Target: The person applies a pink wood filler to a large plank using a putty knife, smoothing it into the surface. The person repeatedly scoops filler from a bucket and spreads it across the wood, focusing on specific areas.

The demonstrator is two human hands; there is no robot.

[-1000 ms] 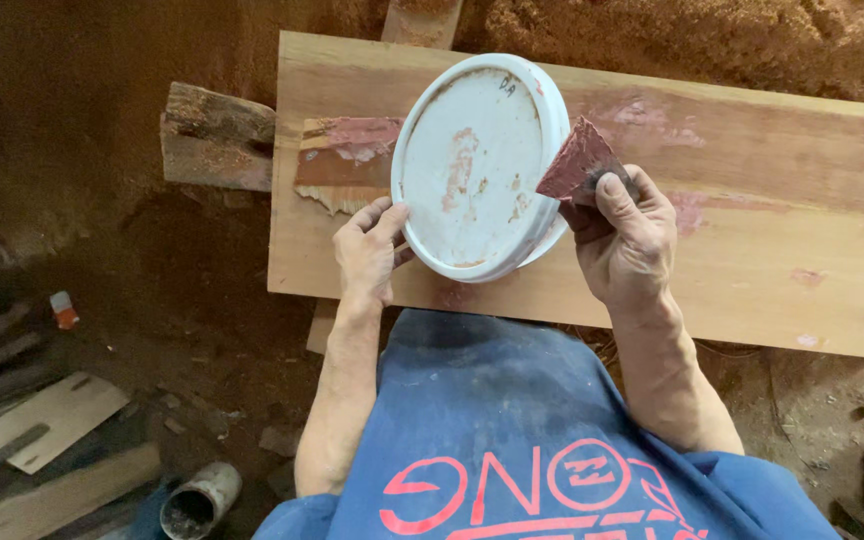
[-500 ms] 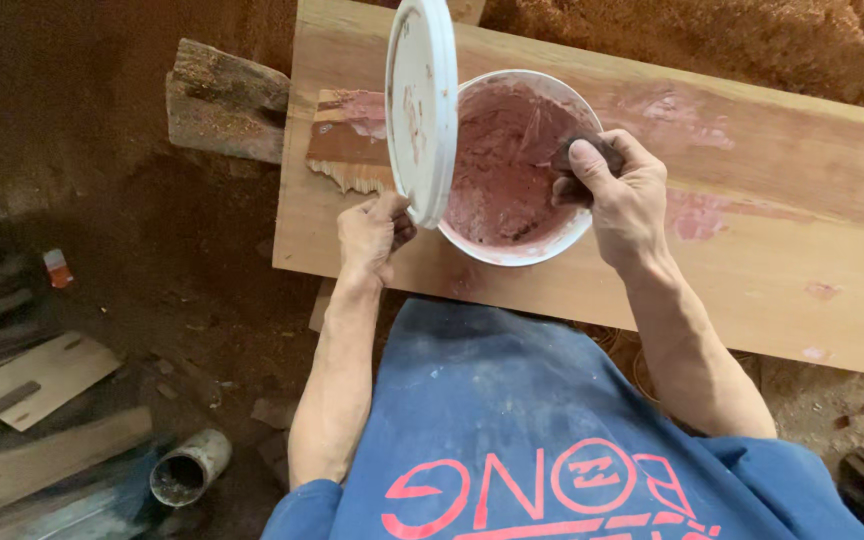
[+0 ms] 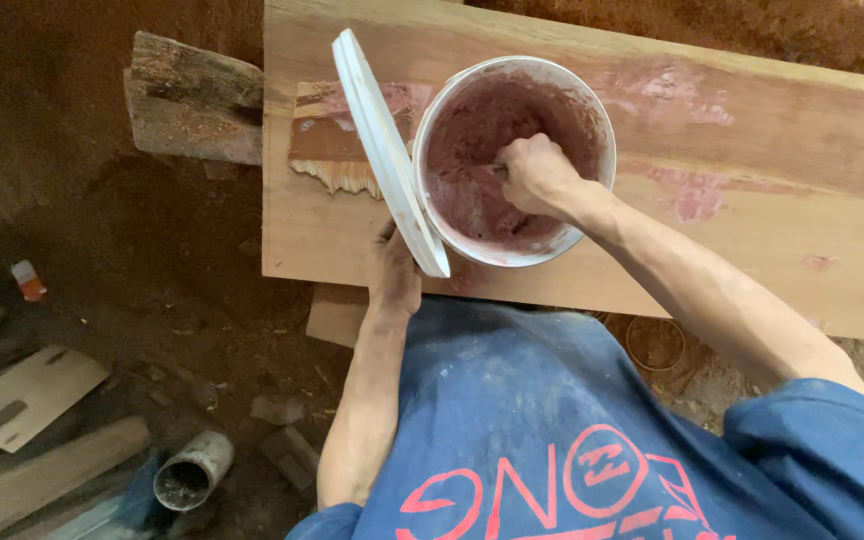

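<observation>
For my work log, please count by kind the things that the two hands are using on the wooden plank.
White round plastic bucket with reddish-brown paste: 1
White round plastic lid, held on edge by the left hand: 1
Thin tool in the right hand, mostly hidden: 1
Total: 3

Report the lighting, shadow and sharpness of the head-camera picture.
Head view: soft even daylight on the wooden plank and white bucket, no glare; the dirt floor at left falls into dim shadow; right hand inside the bucket and left hand at the tilted lid look sharp; edges bow slightly.
</observation>
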